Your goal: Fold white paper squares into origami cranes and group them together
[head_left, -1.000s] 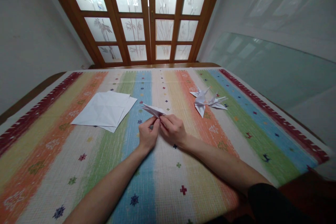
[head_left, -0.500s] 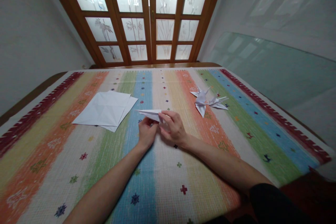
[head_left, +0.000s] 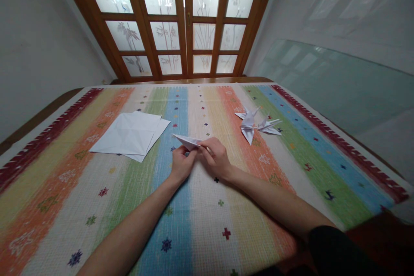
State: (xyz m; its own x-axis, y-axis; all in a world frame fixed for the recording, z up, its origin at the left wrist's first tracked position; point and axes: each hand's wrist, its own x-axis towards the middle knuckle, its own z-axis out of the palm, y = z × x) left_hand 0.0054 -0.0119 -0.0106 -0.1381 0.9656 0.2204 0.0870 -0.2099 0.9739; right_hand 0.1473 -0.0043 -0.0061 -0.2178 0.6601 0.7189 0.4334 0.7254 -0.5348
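Between my two hands is a small piece of folded white paper [head_left: 188, 141], narrow and pointed, its tip aimed to the left. My left hand [head_left: 182, 164] grips its near edge with thumb and fingers. On the right end, my right hand [head_left: 214, 155] pinches the paper; the fingers cover that end. The finer folds are too small to make out. Off to the right lie folded paper cranes [head_left: 248, 126], close together on the cloth. A loose stack of white paper sheets [head_left: 126, 133] lies to the left.
A striped tablecloth [head_left: 207, 207] with small printed figures covers the table. Wooden doors with frosted panes [head_left: 166, 36] stand behind the far edge. A glass panel [head_left: 339, 77] leans along the right wall.
The folded paper has tilted, and its broad face shows more. My right hand's fingers have drawn in to a tighter pinch at the right end. Stack and cranes stay put.
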